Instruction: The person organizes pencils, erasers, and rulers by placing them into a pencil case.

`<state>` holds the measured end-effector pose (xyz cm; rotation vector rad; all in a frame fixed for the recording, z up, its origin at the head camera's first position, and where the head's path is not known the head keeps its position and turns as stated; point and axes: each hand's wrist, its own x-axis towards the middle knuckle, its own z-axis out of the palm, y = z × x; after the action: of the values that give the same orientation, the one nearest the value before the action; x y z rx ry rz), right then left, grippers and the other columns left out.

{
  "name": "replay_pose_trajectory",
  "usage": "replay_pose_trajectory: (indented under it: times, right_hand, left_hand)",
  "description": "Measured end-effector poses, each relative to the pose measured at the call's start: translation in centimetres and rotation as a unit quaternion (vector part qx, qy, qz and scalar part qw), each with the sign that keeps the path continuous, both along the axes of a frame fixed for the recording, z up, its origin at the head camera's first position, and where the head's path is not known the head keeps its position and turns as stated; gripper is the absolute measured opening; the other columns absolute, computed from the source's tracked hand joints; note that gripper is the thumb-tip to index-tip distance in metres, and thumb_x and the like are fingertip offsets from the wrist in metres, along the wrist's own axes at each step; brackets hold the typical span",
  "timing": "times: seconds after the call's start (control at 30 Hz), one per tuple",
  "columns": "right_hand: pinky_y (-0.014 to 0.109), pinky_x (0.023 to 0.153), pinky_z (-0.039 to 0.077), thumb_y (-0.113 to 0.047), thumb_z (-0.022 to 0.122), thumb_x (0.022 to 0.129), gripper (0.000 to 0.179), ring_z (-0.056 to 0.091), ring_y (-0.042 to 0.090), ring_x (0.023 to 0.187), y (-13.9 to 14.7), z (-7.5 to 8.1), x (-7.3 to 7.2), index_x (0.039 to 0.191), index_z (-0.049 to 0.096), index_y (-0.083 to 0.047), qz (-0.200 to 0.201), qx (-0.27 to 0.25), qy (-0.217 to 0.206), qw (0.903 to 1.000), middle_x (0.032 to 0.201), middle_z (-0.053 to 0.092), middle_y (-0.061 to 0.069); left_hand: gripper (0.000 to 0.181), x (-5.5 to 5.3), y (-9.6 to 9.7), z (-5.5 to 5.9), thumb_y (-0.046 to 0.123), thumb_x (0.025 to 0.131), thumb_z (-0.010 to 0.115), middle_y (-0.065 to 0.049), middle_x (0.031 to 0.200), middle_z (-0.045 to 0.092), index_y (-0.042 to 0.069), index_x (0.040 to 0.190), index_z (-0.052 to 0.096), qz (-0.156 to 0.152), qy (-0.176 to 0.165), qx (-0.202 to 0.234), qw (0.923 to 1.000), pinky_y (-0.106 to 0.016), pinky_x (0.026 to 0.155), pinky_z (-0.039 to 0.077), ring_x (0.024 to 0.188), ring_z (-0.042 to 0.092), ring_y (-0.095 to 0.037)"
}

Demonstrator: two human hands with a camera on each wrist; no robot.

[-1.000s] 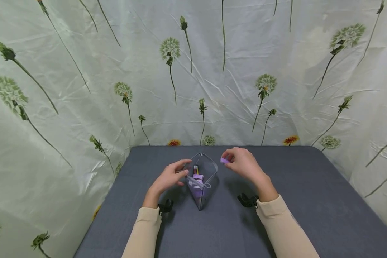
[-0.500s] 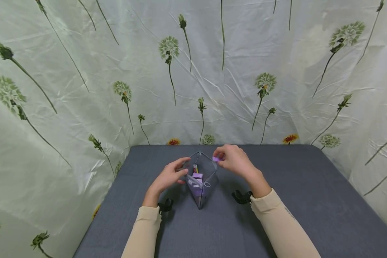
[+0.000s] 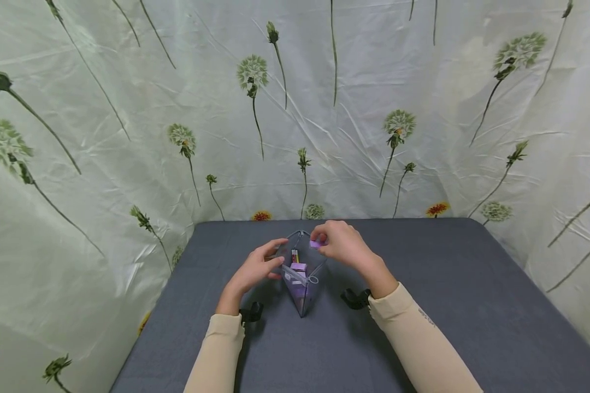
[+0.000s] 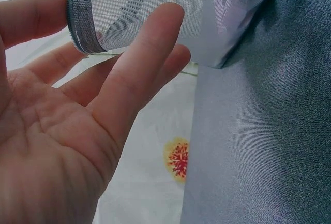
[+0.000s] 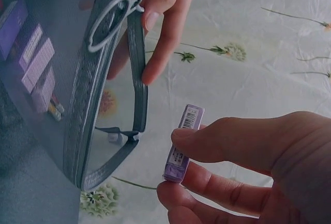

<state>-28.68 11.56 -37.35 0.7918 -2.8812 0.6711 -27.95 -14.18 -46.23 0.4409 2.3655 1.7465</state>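
Note:
A grey mesh zip pouch (image 3: 300, 297) stands upright on the table with its mouth wide. Through its mesh in the right wrist view show several purple-and-white boxes (image 5: 39, 64) and a few slim yellow-and-dark sticks (image 5: 55, 109). My left hand (image 3: 254, 270) is at the pouch's left side, fingers spread; in the left wrist view a fingertip touches the zipper edge (image 4: 80, 14), while the thumb overlaps the mesh. Between thumb and fingers, my right hand (image 3: 346, 245) pinches a small purple block-shaped packet (image 5: 182, 144) with a barcode, at the pouch's mouth.
A dark grey cloth covers the table (image 3: 447, 305). Behind and beside it hangs a pale curtain (image 3: 295, 109) with a dandelion print. A zipper pull ring (image 5: 109, 23) hangs at the pouch's near corner. Each wrist wears a black camera mount (image 3: 355, 298).
My right hand has moved left with the purple packet, from beside the pouch to over its mouth. The left hand stays at the pouch's left side. The head view has shifted slightly.

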Motion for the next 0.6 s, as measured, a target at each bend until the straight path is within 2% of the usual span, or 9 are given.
replay_pose_trajectory:
  times: [0.13, 0.4, 0.6]
  right_hand:
    - [0.032, 0.06, 0.048, -0.006, 0.079, 0.081, 0.025, 0.057, 0.012, 0.072, -0.6, 0.0, 0.1, 0.101, 0.076, -0.021, 0.001, 0.004, -0.002, 1.0, 0.088, 0.065, -0.004]
    - [0.033, 0.064, 0.05, -0.008, 0.081, 0.082, 0.025, 0.058, 0.011, 0.074, -1.5, 0.0, 0.3, 0.102, 0.076, -0.022, 0.007, 0.009, -0.009, 0.9999, 0.087, 0.065, -0.005]
    - [0.033, 0.066, 0.051, -0.009, 0.081, 0.083, 0.024, 0.059, 0.01, 0.076, -2.1, -0.2, 0.5, 0.102, 0.077, -0.022, 0.016, 0.011, -0.008, 0.9998, 0.088, 0.067, -0.006]
  left_hand:
    - [0.047, -0.1, 0.0, 0.0, 0.019, 0.102, 0.062, -0.005, 0.155, 0.042, 0.03, 0.146, 0.052, 0.004, -0.003, -0.004, 1.0, -0.042, 0.076, 0.06, 0.131, 0.051, -0.036]
    - [0.047, -0.2, -0.1, -0.1, 0.02, 0.102, 0.062, -0.005, 0.155, 0.041, 0.029, 0.147, 0.051, -0.002, -0.003, 0.0, 1.0, -0.042, 0.076, 0.06, 0.129, 0.053, -0.037]
    - [0.048, -0.2, -0.1, -0.1, 0.015, 0.103, 0.059, -0.018, 0.155, 0.04, 0.026, 0.149, 0.049, -0.004, -0.003, 0.003, 1.0, -0.043, 0.075, 0.06, 0.127, 0.054, -0.039]
